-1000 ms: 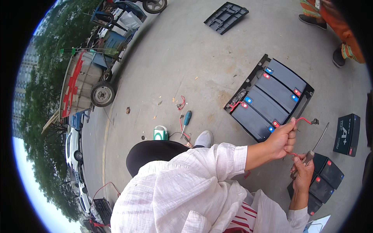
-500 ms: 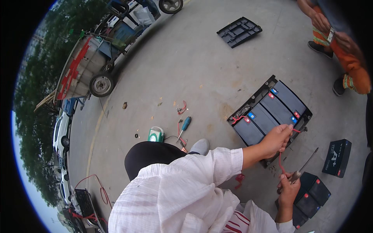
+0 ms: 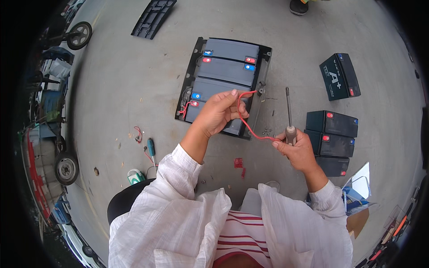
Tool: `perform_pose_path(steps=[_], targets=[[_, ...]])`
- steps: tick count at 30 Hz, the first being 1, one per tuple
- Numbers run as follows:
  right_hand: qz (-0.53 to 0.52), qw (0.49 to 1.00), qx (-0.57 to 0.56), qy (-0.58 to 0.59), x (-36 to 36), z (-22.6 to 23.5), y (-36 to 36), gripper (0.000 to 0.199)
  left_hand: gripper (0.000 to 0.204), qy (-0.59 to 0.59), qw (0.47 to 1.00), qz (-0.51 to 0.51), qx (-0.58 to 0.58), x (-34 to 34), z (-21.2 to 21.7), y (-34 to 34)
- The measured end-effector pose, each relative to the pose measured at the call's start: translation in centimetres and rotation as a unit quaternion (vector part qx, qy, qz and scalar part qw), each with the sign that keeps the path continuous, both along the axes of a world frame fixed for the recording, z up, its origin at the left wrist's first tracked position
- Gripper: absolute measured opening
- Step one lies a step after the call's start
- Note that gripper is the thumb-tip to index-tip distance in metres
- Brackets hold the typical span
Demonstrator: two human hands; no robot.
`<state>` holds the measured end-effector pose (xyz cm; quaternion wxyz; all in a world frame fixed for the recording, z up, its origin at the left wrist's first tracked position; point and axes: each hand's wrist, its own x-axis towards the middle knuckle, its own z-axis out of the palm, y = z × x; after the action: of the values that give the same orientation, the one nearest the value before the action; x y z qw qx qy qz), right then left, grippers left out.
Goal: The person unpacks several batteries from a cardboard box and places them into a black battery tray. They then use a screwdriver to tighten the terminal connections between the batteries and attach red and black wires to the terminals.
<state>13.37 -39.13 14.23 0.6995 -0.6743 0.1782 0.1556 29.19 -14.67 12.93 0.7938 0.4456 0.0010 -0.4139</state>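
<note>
A red wire runs between my two hands in a loose curve. My left hand has it at the fingers, above the near right part of a black battery tray. One end of the wire points right, near the tray's right edge. My right hand grips a screwdriver with its shaft pointing up and away, and pinches the wire's other part near the thumb. Several grey batteries with red and blue terminals lie side by side in the tray. My left hand partly hides the nearest ones.
Black batteries stand grouped at the right, with a single battery beyond. A teal-handled screwdriver and a green-white device lie left. A black cover is far off; a person's shoe shows at the top.
My view has swung to the right, so the tray appears further left. My left hand has drawn back from the tray's right edge, and its fingers have spread somewhat. The right hand still holds the screwdriver.
</note>
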Motion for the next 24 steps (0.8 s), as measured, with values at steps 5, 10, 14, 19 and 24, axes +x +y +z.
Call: perform_pose_path(steps=[5,10,14,19,24], targets=[[0.022,0.999,-0.02,0.015,0.1,0.3,1.1,0.019,0.042,-0.039,0.996,-0.001,0.083,-0.3,0.7,-1.1],[0.026,0.999,-0.022,-0.012,-0.1,-0.6,1.0,0.02,0.036,-0.041,0.993,-0.008,0.11,-0.7,1.2,-0.7],[0.003,1.0,-0.007,0.017,0.0,-0.2,0.9,0.026,0.034,-0.033,0.985,-0.056,0.16,-1.8,1.0,-1.1],[-0.113,0.993,0.015,-0.033,1.4,0.9,1.3,0.04,0.032,-0.114,0.959,-0.105,0.237,-3.6,0.9,-2.4],[-0.107,0.973,-0.114,-0.169,1.1,-0.8,1.6,0.037,0.029,-0.188,0.94,-0.139,0.249,-5.0,0.9,-3.4]])
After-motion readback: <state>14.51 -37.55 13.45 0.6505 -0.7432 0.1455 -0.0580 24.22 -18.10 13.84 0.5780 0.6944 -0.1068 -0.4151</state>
